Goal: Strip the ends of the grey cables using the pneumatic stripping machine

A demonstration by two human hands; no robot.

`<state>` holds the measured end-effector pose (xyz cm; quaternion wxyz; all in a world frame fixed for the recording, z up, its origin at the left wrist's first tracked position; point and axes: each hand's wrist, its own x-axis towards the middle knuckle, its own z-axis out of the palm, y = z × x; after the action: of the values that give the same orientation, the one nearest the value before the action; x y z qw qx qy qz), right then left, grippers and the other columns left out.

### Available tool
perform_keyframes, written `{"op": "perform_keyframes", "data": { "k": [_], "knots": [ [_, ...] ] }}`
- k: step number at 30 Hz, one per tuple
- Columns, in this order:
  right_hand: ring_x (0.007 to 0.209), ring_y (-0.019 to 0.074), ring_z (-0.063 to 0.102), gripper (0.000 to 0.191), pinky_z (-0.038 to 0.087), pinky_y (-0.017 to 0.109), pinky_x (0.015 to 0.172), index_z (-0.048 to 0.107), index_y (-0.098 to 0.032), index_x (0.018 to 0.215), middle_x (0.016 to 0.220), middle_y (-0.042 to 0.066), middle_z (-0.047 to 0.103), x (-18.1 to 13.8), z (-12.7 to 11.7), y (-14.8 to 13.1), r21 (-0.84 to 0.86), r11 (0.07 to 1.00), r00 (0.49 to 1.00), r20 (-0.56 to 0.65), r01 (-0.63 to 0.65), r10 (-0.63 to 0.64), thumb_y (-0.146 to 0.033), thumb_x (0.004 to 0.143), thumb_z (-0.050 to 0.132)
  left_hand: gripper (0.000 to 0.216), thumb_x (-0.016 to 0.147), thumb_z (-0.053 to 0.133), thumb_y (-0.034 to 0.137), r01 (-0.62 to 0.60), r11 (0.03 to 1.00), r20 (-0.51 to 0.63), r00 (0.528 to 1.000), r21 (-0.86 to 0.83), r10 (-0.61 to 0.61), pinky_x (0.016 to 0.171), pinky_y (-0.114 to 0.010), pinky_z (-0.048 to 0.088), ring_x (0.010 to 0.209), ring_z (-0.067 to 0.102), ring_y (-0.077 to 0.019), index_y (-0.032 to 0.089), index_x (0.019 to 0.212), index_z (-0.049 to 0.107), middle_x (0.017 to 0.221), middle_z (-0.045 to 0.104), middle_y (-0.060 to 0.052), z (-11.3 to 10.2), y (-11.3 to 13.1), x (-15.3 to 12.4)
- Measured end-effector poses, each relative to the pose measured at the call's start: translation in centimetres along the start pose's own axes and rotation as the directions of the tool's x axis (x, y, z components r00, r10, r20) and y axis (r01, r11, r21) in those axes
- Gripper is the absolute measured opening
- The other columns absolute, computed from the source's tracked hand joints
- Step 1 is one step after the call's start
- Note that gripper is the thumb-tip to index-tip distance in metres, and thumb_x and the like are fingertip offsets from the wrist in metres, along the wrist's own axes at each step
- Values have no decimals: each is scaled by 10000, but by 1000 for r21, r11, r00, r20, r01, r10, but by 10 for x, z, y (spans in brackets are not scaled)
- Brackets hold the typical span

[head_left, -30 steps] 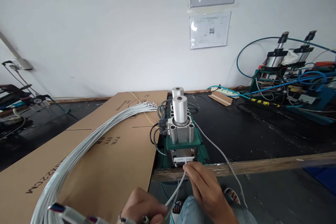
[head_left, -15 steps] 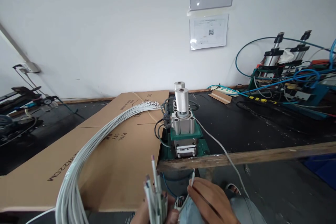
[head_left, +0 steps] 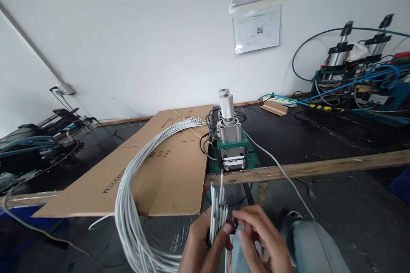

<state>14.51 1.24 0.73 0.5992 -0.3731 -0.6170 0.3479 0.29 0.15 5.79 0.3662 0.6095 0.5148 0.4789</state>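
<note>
My left hand (head_left: 201,245) is closed round a fistful of thin white cable ends (head_left: 218,209) that point upward, their tips coloured. My right hand (head_left: 259,239) is next to them, its fingertips pinched at the base of the cable ends. The cables belong to a long white bundle (head_left: 137,166) that loops from the hands up over a flat cardboard sheet (head_left: 160,170) to the bench. A small pneumatic press (head_left: 230,143) with a silver cylinder on a green base stands at the bench's front edge, just beyond the hands.
A single grey cable (head_left: 282,170) runs from the press over the wooden bench edge (head_left: 320,168) toward my lap. More pneumatic machines with blue hoses (head_left: 358,76) stand at the back right. Dark equipment (head_left: 28,145) sits at the left. Papers hang on the wall (head_left: 256,27).
My right hand has drawn back from the press's mouth to the cable ends in my left hand. My left hand has raised the cable ends upright. The view has pulled away from the bench.
</note>
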Motion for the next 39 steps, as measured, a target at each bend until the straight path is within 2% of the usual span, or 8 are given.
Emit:
{"op": "perform_keyframes", "data": {
  "k": [4,11,16,20,23,28,33,39],
  "knots": [
    [600,130,625,289,490,229,541,734,-234,964,873,23,618,27,-2,-21,186,967,968,215,-173,132,-446,1029,549,454,928,658,531,22,997,-13,1000,-71,-23,571,-219,469,559,603,-149,175,649,614,607,601,5,5,5,1],
    [641,119,599,299,504,236,585,667,-206,861,876,-11,528,30,-3,-19,412,859,925,345,-303,160,-465,1002,618,466,912,668,564,12,996,2,1000,-83,-12,626,-247,475,588,614,-174,166,669,664,608,677,-26,2,5,-3],
    [562,118,465,356,421,206,513,648,-223,924,663,-50,479,21,3,-17,466,806,929,228,-366,290,-567,994,592,405,929,641,556,-22,997,-288,957,73,42,662,-261,459,689,572,-201,175,807,706,706,652,-20,5,0,-6],
    [643,154,576,348,496,228,576,663,-255,979,744,-14,599,13,13,-9,499,764,912,244,-409,329,-600,963,621,420,930,620,587,-15,1000,-410,912,28,25,610,-245,449,633,507,-172,199,770,631,664,533,24,13,1,-7],
    [653,147,594,330,506,222,598,701,-241,926,753,-6,626,7,19,-4,522,743,905,306,-419,295,-570,930,689,428,911,643,595,8,994,-326,944,-108,-43,527,-222,417,574,462,-143,191,772,630,633,493,40,13,5,-6],
    [562,105,499,386,416,195,514,728,-202,850,646,-24,556,-2,21,-7,522,729,896,253,-443,364,-585,900,718,309,847,754,453,103,981,-139,982,-165,-127,523,-203,385,543,412,-107,160,780,685,595,520,44,2,18,-5],
    [494,86,417,432,367,215,482,730,-176,838,589,-52,466,-5,14,-10,515,733,896,281,-444,345,-601,908,704,172,840,734,317,147,983,-89,984,-111,-157,502,-201,320,519,362,-88,156,791,698,574,532,51,-4,24,-6],
    [494,74,381,461,318,217,472,686,-178,787,635,-49,455,-2,6,-12,494,717,859,407,-492,309,-609,945,644,207,849,715,349,192,970,47,981,-146,-187,482,-207,275,503,317,-83,158,790,664,551,442,79,-12,21,-5]
  ]
}}
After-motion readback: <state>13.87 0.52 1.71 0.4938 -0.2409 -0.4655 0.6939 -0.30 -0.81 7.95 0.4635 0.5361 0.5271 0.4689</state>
